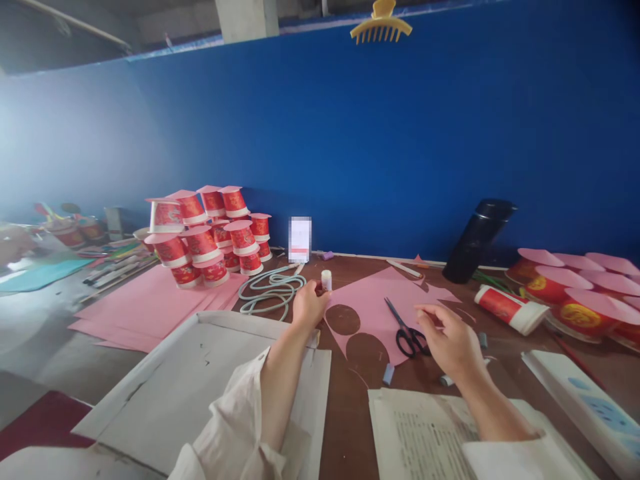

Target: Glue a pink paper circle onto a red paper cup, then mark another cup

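An upright white tube [327,281] is near black scissors [401,324] on pink paper [367,302]

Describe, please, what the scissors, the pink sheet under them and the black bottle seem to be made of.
Scissors: probably metal blades, dark and narrow; the black handles look like plastic, judging by their thick, rounded loops.
Pink sheet: paper or thin card, matt, with round holes cut through it.
Black bottle: somewhat glossy, with soft highlights; plastic or coated metal, I cannot tell which.
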`<state>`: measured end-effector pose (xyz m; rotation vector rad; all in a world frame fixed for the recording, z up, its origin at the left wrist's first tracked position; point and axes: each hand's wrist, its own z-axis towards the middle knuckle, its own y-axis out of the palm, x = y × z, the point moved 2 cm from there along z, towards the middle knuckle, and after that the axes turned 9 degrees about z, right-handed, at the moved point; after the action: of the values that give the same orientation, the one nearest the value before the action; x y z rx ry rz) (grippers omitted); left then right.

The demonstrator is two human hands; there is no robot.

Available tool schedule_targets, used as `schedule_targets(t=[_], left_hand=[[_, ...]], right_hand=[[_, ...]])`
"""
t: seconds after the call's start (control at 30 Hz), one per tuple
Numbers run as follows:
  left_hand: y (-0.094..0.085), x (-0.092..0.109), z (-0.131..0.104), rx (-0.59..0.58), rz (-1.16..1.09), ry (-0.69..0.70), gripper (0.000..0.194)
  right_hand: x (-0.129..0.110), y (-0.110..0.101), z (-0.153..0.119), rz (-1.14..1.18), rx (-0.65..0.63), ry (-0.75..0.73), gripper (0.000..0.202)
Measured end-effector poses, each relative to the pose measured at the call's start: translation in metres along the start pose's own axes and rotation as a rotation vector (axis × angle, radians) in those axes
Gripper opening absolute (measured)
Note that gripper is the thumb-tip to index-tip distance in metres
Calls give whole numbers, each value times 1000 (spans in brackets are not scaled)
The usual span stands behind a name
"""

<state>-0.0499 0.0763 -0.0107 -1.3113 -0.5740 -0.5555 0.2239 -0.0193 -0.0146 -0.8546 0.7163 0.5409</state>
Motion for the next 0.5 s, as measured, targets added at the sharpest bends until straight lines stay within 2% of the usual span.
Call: schedule_targets(t=[0.13,0.3,0.4,0.5], left_hand=[[0,2,0,5,58,-7,20],[1,-4,4,92,162,-9,24],[4,-8,6,67,208,-31,30],[6,-10,9,31,200,-45,30]], right_hand=[[6,8,-5,-77,-68,-13,32],[9,11,-10,-337,-87,-28,32],[8,9,-9,-426,-104,11,37],[13,-6,0,-434,9,44,46]])
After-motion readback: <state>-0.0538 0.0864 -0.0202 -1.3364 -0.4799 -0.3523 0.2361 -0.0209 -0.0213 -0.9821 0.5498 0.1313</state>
